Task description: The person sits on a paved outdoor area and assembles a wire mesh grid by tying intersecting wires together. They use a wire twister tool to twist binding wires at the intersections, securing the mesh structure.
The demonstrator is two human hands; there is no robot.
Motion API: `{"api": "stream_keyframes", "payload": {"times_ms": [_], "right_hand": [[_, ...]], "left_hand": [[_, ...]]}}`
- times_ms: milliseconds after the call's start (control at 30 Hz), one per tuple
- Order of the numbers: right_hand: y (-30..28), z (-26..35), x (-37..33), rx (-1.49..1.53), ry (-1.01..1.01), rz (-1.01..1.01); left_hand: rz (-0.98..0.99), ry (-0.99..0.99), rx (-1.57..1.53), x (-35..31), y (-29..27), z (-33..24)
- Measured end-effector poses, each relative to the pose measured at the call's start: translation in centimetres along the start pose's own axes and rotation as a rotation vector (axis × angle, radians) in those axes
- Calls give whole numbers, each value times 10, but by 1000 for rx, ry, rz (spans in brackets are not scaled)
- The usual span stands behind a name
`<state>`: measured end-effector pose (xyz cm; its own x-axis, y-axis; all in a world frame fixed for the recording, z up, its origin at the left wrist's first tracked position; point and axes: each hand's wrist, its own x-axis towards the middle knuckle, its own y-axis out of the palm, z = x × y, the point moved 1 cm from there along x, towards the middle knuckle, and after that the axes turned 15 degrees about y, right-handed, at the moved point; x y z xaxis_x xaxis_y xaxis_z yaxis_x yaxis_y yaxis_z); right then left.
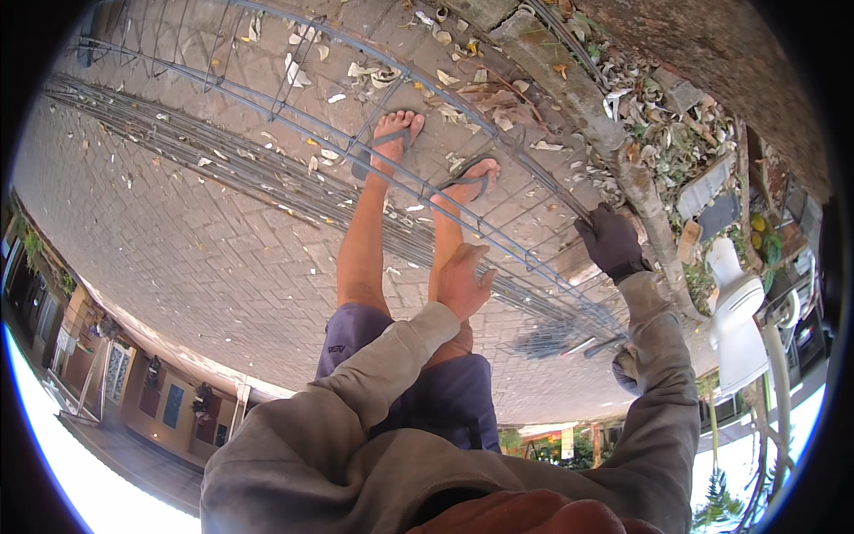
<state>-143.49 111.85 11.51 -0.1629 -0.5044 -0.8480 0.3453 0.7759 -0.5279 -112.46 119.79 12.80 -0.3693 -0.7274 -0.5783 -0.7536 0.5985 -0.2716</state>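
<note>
A long cage of thin steel rods [405, 69] with wire stirrups crosses in front of me, from far left to near right. My right hand [612, 242], in a dark glove, is closed around the end of a slim dark metal tool [553, 185], which looks like pincers. The tool's far end meets the cage's upper rod; its jaws are too small to make out. My left hand [467, 280] is bare and hovers over my shin, beside the cage's near rods. Its fingers are apart, with nothing visible in them.
Loose steel rods [258, 191] lie bundled along the brick paving [231, 258], beyond my sandalled feet [463, 185]. A concrete curb [614, 142] with dry leaves borders the right. A white plastic chair [738, 311] stands farther right. A dark heap [551, 340] lies near the cage's right end.
</note>
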Motion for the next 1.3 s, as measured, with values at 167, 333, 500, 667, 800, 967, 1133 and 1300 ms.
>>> {"api": "stream_keyframes", "payload": {"times_ms": [167,333,500,667,800,967,1133,1300], "right_hand": [[0,21,-15,-49,101,54],[19,75,-61,1411,798,1186],[14,99,-67,928,599,900],[38,121,-82,533,388,280],[48,102,-91,617,406,252],[37,89,-93,1377,469,750],[55,124,-103,239,456,-5],[71,134,-91,865,505,357]], "left_hand": [[4,-451,-982,44,23,-28],[-21,-452,-1987,108,41,-30],[-70,-522,-2060,140,52,-5],[-224,-896,-1406,152,49,-25],[-288,-763,-1383,140,33,-40],[-58,-669,-1896,144,38,-17],[-144,-796,-1165,152,57,-11],[-43,-834,-1290,135,22,-9]]}}
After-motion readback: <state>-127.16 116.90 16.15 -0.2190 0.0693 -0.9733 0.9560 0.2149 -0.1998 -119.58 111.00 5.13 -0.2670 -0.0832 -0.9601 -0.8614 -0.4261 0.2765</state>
